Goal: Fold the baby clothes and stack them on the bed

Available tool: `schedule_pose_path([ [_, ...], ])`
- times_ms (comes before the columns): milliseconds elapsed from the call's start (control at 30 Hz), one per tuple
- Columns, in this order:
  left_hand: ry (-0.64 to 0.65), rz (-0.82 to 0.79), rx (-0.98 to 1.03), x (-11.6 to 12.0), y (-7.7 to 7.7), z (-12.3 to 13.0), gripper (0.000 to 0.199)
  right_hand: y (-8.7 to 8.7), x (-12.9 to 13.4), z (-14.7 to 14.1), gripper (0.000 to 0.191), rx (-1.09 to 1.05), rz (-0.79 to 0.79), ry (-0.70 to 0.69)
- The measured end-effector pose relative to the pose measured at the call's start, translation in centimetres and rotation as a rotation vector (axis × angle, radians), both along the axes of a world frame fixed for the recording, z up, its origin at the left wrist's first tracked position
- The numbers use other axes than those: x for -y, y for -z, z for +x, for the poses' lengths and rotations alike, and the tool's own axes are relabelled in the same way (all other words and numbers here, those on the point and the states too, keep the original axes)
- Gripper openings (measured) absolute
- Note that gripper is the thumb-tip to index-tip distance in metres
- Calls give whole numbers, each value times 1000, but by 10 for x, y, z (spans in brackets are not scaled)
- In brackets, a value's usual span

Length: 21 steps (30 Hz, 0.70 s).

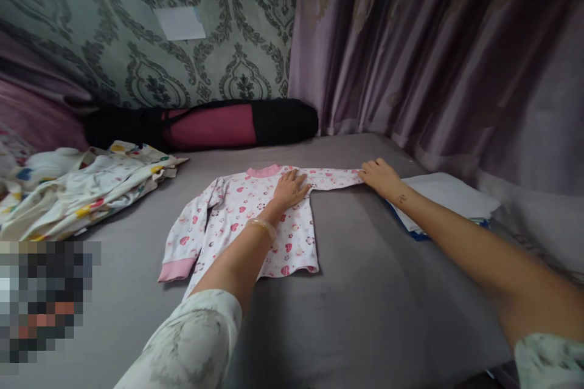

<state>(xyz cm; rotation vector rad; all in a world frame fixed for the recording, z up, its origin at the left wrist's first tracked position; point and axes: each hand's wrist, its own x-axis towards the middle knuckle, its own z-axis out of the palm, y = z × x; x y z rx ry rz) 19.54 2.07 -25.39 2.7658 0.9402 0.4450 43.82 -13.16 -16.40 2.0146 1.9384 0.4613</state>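
Note:
A child's long-sleeved shirt (241,219), white with pink hearts and a pink collar, lies spread on the grey sheet. My left hand (291,188) rests flat on its upper chest near the shoulder, fingers spread. Out to the right, my right hand (379,176) is closed on the end of one sleeve (333,178), which is drawn straight sideways. The cuff of that sleeve is hidden under my fingers. On the other side, the second sleeve (182,243) hangs down at an angle with its pink cuff showing. My left forearm covers part of the shirt's lower front.
Crumpled white patterned cloth (100,185) lies at the left. A long black and maroon bag (210,126) runs along the wall. White papers on a blue folder (447,194) sit beyond my right forearm. Purple curtains (410,48) hang at the right. A pixelated patch covers the lower left.

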Motion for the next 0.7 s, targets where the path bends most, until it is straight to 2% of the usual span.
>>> schedule_pose_path([
  [100,2,-8,-15,1,-1,0,54,4,-3,-7,26,-7,-155,158],
  [167,4,-16,-11,2,-1,0,56,5,-8,-16,24,16,-200,225],
  [233,3,-19,2,2,-1,0,59,5,-18,-29,26,-9,-155,212],
  [333,5,-16,16,2,0,0,63,8,-42,-51,30,-158,-57,157],
  [467,4,-7,16,3,1,0,62,17,-83,-74,36,-387,11,199],
  [567,-2,1,7,2,2,1,63,27,-109,-81,38,-497,28,243],
  [700,4,-2,-5,1,4,3,66,39,-129,-76,36,-524,17,268],
])
